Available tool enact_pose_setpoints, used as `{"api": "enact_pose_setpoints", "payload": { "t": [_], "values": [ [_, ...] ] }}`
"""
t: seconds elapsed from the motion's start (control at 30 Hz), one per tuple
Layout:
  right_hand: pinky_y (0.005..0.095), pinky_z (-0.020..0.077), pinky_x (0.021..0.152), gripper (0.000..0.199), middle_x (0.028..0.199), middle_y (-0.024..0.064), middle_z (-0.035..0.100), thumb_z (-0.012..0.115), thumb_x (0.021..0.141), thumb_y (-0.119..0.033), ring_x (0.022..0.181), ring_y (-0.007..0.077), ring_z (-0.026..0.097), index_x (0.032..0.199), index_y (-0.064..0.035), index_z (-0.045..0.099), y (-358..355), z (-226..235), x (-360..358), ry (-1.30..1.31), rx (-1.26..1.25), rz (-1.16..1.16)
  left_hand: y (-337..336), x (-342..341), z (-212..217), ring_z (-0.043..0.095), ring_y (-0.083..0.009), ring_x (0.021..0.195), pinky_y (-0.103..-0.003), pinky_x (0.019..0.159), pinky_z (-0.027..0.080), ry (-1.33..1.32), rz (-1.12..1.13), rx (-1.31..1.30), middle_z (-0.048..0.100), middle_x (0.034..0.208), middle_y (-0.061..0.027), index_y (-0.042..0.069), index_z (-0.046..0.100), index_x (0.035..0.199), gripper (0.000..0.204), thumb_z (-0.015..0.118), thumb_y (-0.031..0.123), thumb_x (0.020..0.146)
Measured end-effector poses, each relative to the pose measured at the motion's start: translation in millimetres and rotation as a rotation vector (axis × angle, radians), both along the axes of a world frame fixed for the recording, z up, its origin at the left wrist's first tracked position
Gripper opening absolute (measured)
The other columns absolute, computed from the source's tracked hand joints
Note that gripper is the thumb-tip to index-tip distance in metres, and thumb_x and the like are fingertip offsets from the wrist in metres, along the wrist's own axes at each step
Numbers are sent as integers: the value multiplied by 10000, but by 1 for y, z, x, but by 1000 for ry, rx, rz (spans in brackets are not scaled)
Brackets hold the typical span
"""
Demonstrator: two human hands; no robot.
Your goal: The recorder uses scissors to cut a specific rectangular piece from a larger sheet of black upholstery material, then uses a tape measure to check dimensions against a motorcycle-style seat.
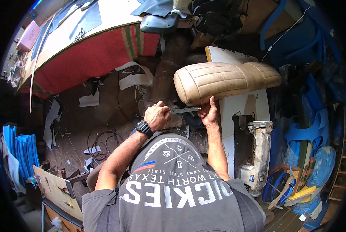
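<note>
A long tan padded seat (227, 81), stitched in lengthwise panels and looking like a motorcycle seat, lies ahead of me and to the right. Between my hands, just under the seat's near end, runs a thin, flat, light grey measuring strip (186, 110). My left hand (157, 116), with a dark watch on its wrist, is closed at the strip's left end. At its right end is my right hand (209, 113), thumb and fingers closed on it, one finger pointing up against the seat's lower edge. Whether the strip is a rigid ruler or a tape is unclear.
A white board (250, 104) stands beneath the seat. Right of me is a worn whitish machine-like casting (260, 150). At the far left a worktable (107, 13) has a red cloth (92, 60) hanging below it. Blue foam sheets (20, 154) and floor scraps lie left.
</note>
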State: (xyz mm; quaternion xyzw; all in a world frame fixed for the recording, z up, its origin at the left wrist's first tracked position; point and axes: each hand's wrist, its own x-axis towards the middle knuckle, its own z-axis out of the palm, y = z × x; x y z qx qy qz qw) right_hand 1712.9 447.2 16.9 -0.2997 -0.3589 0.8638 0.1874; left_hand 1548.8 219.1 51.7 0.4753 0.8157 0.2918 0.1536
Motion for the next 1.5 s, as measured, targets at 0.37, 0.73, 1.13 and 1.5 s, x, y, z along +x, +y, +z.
{"api": "enact_pose_setpoints", "payload": {
  "t": [0.37,0.73,1.13,1.5],
  "values": [
    [238,268,412,481,733,-56,540,657,864,-650,470,77,336,984,-186,618,0,7,-2,-10,15,4,11,-13,4,666,-323,865,-447,768,531,30,-8,-75,654,924,-124,86,759,902,248,624,294,922],
    [247,268,409,497,708,-41,544,671,847,-656,465,89,352,961,-177,611,2,-3,-1,-20,-1,-19,16,-22,5,671,-349,879,-469,793,536,3,-40,-113,667,946,-141,87,766,894,265,612,301,911],
    [244,278,396,474,687,-47,528,697,837,-641,452,83,356,903,-180,607,-1,0,-1,-42,-2,-36,20,-25,12,667,-318,884,-438,798,536,-11,-81,-158,670,969,-130,70,764,943,295,616,325,937],
    [244,260,400,500,642,-50,503,683,830,-674,450,81,338,860,-182,599,-6,10,-2,-65,20,-30,20,-23,7,659,-316,872,-439,779,540,-7,-71,-138,667,927,-127,75,762,946,298,627,340,937]
  ]
}}
